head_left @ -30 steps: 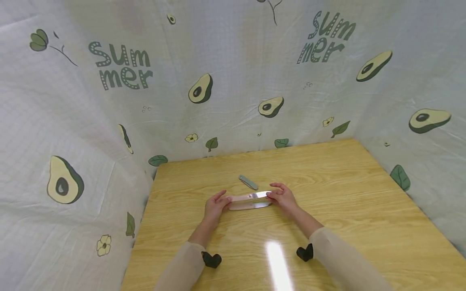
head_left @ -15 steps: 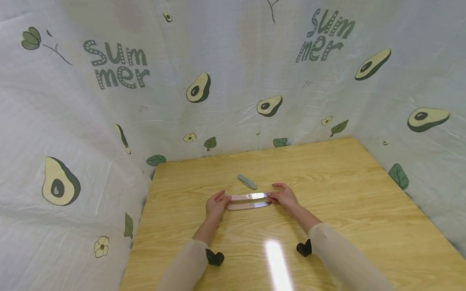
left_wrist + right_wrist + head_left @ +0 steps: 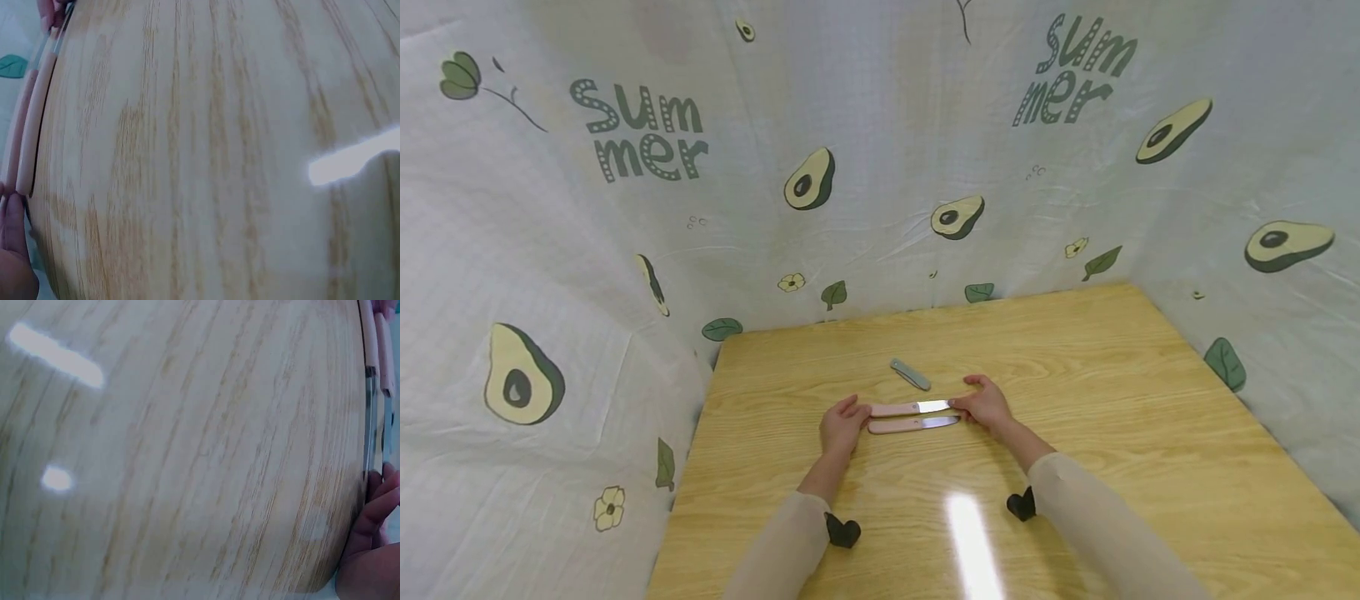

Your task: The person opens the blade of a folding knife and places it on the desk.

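Observation:
Two knives with pink handles and shiny blades lie side by side, blades to the right. My left hand (image 3: pixel 842 427) pinches the handle end of the farther knife (image 3: pixel 895 410), while the fingers of my right hand (image 3: pixel 988 407) pinch its blade near the tip. Closer to me, the second knife (image 3: pixel 895 426) rests on the table, its tip beside my right fingers. In the left wrist view both handles run along the left edge, with the left hand (image 3: pixel 15 250) below. Fingers of the right hand (image 3: pixel 375 531) meet the farther blade in the right wrist view.
Just beyond the knives lies a slim grey-green object (image 3: pixel 911 374), like a folded pocketknife. The wooden table (image 3: pixel 1075 417) meets a patterned cloth (image 3: pixel 880 250) at the back and sides. A bright reflection glares on the near tabletop.
The farther knife has come down slightly and levelled out beside the other knife. Both hands keep their pinch on it. The head view has shifted slightly.

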Demonstrator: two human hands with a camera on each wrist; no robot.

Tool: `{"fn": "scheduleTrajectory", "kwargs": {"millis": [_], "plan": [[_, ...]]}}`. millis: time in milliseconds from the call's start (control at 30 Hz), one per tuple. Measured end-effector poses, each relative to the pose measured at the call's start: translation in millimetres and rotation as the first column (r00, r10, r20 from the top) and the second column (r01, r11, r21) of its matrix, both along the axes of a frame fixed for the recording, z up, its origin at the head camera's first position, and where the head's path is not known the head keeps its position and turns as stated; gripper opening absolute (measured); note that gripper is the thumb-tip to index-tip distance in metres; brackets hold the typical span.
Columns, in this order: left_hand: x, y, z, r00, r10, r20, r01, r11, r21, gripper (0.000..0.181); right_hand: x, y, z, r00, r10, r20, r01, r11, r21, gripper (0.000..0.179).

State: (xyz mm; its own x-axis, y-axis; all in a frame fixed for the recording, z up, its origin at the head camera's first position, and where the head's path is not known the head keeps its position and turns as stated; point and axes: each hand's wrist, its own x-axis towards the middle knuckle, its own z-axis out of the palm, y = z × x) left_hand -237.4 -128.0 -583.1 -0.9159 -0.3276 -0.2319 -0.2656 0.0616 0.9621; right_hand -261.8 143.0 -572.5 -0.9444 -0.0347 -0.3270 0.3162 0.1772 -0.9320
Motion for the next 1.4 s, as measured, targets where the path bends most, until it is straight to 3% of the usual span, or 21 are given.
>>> {"fn": "scheduleTrajectory", "kwargs": {"millis": [233, 400, 533, 1400], "plan": [[-0.1, -0.8, -2.2, 1.0, -0.002, 0.001, 0.002, 0.99, -0.143, 0.042, 2.3, -1.2, 1.1, 0.999, 0.016, -0.035, -0.014, 0.999, 0.039, 0.067], [0.3, -1.2, -1.1, 1.0, -0.025, -0.011, 0.021, 0.959, -0.282, 0.043, 2.2, -1.7, 0.9, 0.999, 0.016, -0.029, -0.015, 0.999, 0.048, 0.069], [0.9, -2.9, 0.2, 0.999, -0.036, -0.017, 0.028, 0.937, -0.348, 0.044, 0.2, -2.6, -1.5, 0.999, 0.024, -0.028, -0.023, 0.999, 0.039, 0.069], [2.6, -2.7, -1.1, 1.0, -0.021, -0.022, 0.012, 0.944, -0.33, 0.045, -1.8, 3.2, -8.2, 0.999, 0.05, -0.008, -0.05, 0.999, 0.003, 0.068]]}}
